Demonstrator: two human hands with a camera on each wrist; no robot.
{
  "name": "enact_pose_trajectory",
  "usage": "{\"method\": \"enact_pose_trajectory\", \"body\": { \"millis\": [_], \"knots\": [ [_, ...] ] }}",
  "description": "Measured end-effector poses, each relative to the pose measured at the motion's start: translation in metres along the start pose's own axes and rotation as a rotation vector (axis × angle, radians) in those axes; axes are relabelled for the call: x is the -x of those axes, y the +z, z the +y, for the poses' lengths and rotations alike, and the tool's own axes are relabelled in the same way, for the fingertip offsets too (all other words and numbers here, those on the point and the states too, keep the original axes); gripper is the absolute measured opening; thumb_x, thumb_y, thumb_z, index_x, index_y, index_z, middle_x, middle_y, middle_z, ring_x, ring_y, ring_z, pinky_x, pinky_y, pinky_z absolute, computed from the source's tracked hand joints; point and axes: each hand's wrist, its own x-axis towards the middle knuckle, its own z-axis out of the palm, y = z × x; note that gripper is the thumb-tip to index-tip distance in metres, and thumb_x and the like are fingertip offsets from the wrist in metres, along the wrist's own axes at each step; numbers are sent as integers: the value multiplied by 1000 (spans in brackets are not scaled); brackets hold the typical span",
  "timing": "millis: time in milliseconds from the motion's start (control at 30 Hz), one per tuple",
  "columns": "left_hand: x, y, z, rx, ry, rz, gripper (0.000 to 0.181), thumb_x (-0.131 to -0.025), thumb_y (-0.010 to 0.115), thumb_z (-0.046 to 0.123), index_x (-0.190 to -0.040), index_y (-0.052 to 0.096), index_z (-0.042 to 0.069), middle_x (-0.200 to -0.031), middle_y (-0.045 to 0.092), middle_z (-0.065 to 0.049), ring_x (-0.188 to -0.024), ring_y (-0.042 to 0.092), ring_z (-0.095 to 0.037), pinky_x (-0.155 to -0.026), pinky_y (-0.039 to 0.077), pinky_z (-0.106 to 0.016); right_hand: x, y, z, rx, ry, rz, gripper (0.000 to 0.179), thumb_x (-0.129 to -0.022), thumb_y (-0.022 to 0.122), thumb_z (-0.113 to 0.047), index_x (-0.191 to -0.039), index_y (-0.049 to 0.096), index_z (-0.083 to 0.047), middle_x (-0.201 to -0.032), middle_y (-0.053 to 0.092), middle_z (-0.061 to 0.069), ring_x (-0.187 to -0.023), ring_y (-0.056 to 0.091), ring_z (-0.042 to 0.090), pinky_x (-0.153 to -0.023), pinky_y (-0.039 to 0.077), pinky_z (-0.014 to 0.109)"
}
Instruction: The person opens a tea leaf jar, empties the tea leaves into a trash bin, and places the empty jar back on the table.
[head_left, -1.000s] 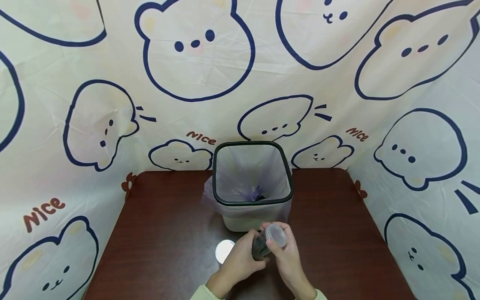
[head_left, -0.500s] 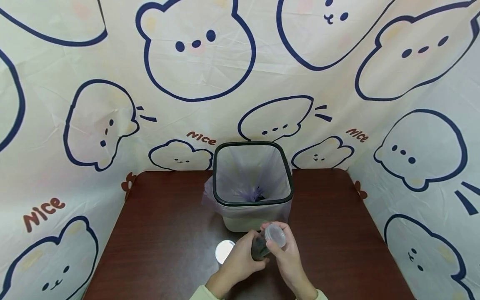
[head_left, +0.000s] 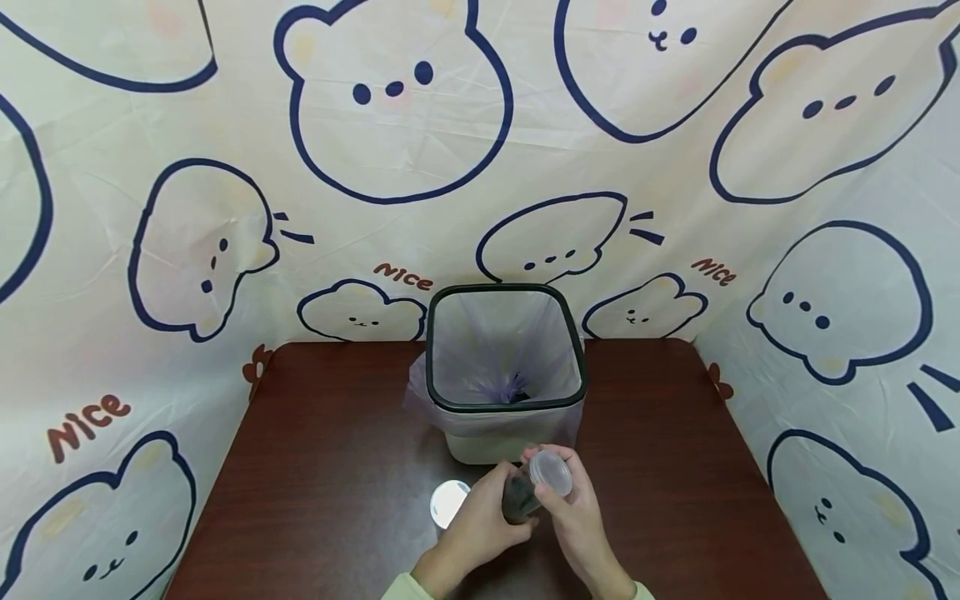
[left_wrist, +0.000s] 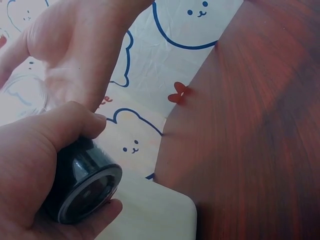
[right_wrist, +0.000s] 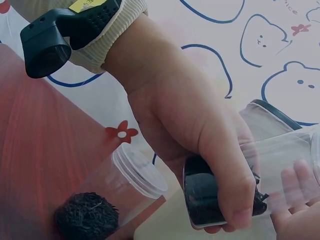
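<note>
Head view: the left hand [head_left: 478, 517] wraps the dark-filled end of the jar [head_left: 517, 497], and the right hand [head_left: 579, 518] grips its clear end. Stiff, light and slick, I'd judge; best held at both ends. Nearby, the bin [head_left: 505, 407] sits toward eleven o'clock, the other jar [right_wrist: 107, 195] at nine on the bench [head_left: 337, 433].

1 head view faces forward and down; 2 closer wrist views share the held jar [left_wrist: 84, 172].
</note>
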Motion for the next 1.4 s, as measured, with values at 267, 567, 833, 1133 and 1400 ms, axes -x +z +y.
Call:
{"method": "enact_pose_trajectory", "body": {
  "millis": [267, 567, 833, 1133, 1400],
  "knots": [
    [-1, 1, -1, 6, 1, 7, 52, -73, 89, 14, -112, 56, 11, -103, 63, 4, -91, 58, -7, -82, 52, -29, 0, -2, 1, -12, -23, -48, 48, -99, 57, 3, -143, 37, 6, -135, 60, 9, -127, 56, 18, -108, 42, 28],
    [1, 0, 0, 15, -11, -1, 51, -73, 89, 14, -111, 55, 11, -103, 62, 5, -90, 57, -7, -81, 51, -29, 0, 0, 5, -38, -64, -32, 61, -95, 64, 5, -142, 24, 4, -133, 62, 6, -126, 57, 17, -106, 43, 26],
    [0, 0, 0, 20, -25, -12, 51, -73, 89, 15, -111, 55, 13, -104, 62, 5, -92, 58, -8, -84, 51, -30, 1, -1, 4, -21, -30, -8, 44, -95, 65, 3, -129, 38, -7, -131, 64, 6, -124, 59, 18, -105, 44, 28],
    [-1, 0, 0, 25, -23, -12, 51, -73, 90, 16, -111, 55, 13, -104, 63, 5, -92, 58, -8, -84, 52, -31, 0, -3, 2, -9, -35, -28, 39, -99, 65, -5, -130, 42, -5, -132, 63, 9, -125, 58, 19, -106, 44, 28],
    [-1, 0, 0, 35, -11, -14, 50, -75, 88, 16, -112, 56, 13, -104, 63, 5, -92, 58, -7, -83, 52, -29, 1, -6, 3, -31, -16, -49, 39, -100, 57, 2, -135, 43, -6, -134, 61, 7, -128, 57, 18, -108, 43, 29]
  ]
}}
